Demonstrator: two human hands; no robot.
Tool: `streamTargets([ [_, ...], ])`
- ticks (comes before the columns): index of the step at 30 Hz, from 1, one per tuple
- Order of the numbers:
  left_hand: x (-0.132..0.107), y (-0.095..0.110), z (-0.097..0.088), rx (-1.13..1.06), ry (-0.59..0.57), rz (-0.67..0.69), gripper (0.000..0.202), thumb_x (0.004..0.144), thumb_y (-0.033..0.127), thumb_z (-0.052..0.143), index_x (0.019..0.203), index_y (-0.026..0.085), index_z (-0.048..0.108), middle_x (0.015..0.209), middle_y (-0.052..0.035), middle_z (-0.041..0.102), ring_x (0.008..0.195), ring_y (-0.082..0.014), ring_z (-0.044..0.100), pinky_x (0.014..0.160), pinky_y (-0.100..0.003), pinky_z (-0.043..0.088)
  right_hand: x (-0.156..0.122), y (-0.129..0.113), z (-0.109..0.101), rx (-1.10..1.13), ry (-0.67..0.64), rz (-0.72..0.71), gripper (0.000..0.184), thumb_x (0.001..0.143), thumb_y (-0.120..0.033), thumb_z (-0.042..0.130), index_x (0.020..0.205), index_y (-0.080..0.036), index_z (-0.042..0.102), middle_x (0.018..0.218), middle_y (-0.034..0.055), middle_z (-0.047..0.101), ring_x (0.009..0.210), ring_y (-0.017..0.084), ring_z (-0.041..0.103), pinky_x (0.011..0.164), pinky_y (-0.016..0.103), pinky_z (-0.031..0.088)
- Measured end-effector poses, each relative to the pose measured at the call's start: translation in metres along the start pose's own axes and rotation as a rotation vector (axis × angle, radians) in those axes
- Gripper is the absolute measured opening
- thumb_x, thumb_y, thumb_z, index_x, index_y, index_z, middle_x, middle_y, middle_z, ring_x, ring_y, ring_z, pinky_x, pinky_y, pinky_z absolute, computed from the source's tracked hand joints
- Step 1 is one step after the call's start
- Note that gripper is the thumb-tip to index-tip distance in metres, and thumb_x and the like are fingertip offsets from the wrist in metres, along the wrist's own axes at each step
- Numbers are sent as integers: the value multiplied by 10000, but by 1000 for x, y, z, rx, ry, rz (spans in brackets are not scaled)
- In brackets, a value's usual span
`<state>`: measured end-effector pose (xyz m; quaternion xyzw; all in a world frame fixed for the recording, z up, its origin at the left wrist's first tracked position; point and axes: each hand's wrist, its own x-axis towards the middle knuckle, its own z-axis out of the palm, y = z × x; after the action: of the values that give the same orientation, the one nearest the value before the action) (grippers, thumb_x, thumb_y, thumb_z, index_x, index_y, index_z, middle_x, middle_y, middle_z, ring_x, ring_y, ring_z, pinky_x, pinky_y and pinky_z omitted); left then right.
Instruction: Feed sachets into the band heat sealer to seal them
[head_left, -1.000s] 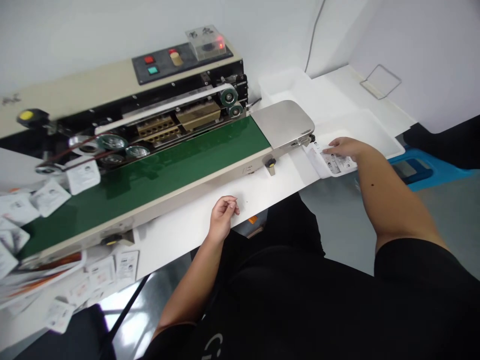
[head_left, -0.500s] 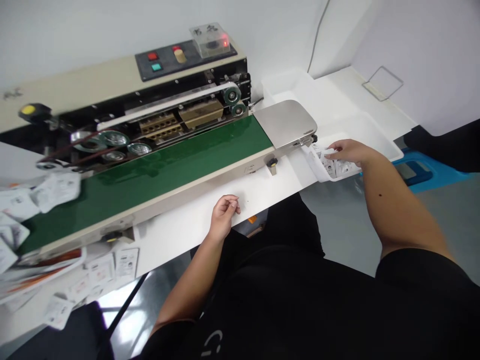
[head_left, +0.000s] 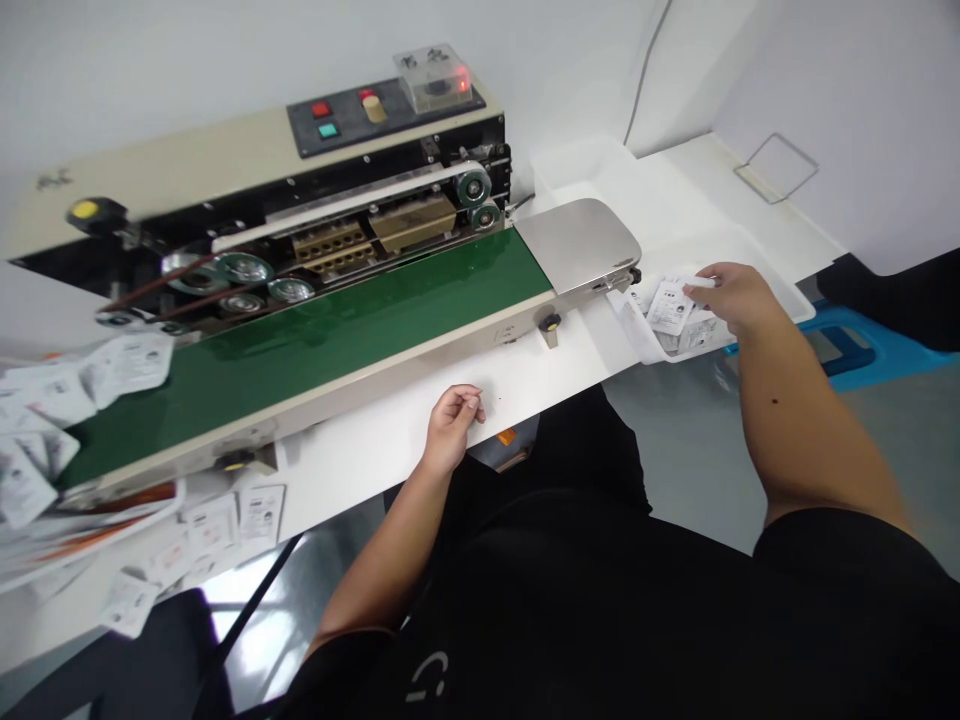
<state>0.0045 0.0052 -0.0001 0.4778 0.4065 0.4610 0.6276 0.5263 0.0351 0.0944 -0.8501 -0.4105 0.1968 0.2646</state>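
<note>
Over the white plastic bin (head_left: 780,283) on the right, my right hand (head_left: 739,295) pinches the edge of a white printed sachet (head_left: 673,304). More sachets lie beneath it in the bin. Loosely curled, thumb against the fingers, my left hand (head_left: 454,425) rests above the table's front edge with no object visible in it. Between my hands and the wall stands a band sealing machine (head_left: 187,160) with a green conveyor belt (head_left: 360,345). A flat metal plate (head_left: 581,243) forms the belt's right end, close to the bin.
Sachets (head_left: 131,362) are piled at the belt's left end. Below them is a white container (head_left: 176,500), with loose sachets (head_left: 261,515) on the table beside it. Another white bin (head_left: 581,165) stands behind the metal plate. A blue stool (head_left: 911,345) is at the right.
My right hand has risen slightly and moved right, drawing a sachet up from the bin into clear view. My left hand stays curled in place. The view has shifted slightly.
</note>
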Motion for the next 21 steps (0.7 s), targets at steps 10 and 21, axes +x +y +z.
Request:
streamTargets([
  [10, -2, 0, 1, 22, -13, -1, 322, 939, 473, 804, 1078, 198, 709, 832, 0, 655, 695, -121, 631, 703, -268, 522, -60, -74, 12, 764, 476, -32, 259, 883, -130, 681, 1029, -221, 488, 898, 23, 601, 767, 134, 644, 709, 283, 529],
  [21, -8, 0, 3, -38, -229, 44, 735, 751, 606, 933, 1297, 208, 644, 1177, -125, 700, 924, -217, 722, 775, -311, 587, -216, -133, 160, 730, -81, -292, 241, 851, -425, 802, 944, -262, 651, 884, 17, 677, 799, 211, 663, 751, 355, 571],
])
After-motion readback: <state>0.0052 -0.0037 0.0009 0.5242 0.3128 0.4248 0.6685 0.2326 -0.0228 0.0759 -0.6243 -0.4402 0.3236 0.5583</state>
